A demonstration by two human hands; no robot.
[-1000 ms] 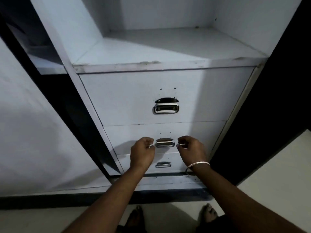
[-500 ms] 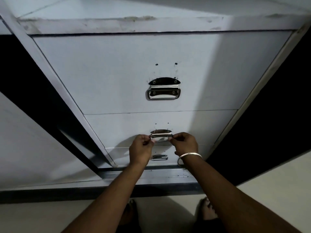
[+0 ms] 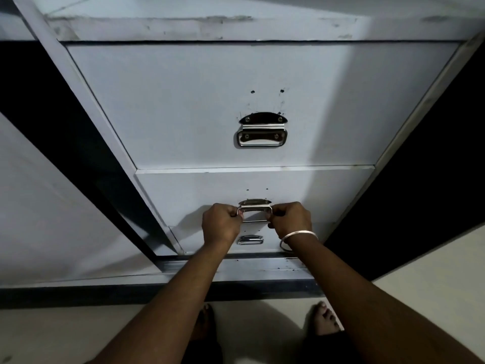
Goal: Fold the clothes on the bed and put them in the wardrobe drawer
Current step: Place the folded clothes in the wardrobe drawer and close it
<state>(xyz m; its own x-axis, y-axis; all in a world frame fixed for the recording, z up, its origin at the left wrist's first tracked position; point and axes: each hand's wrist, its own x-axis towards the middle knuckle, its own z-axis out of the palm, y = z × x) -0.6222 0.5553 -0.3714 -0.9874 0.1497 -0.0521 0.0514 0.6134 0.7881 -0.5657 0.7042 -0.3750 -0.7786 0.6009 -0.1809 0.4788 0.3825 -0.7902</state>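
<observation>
Middle drawer [image 3: 252, 187] of the wardrobe, closed flush. Left hand [image 3: 221, 223] and right hand [image 3: 291, 219] each pinch an end of its metal handle [image 3: 254, 210]. Pull straight, evenly, so it doesn't jam. No clothes in sight.

No readable text anywhere.

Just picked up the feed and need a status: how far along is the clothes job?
Done: nothing visible; no clothes are in view. In hand: left hand and right hand each grip an end of the middle drawer's handle; the middle drawer looks shut. Left: pulling it open, then putting folded clothes in. The top drawer and bottom drawer are untouched.
</observation>
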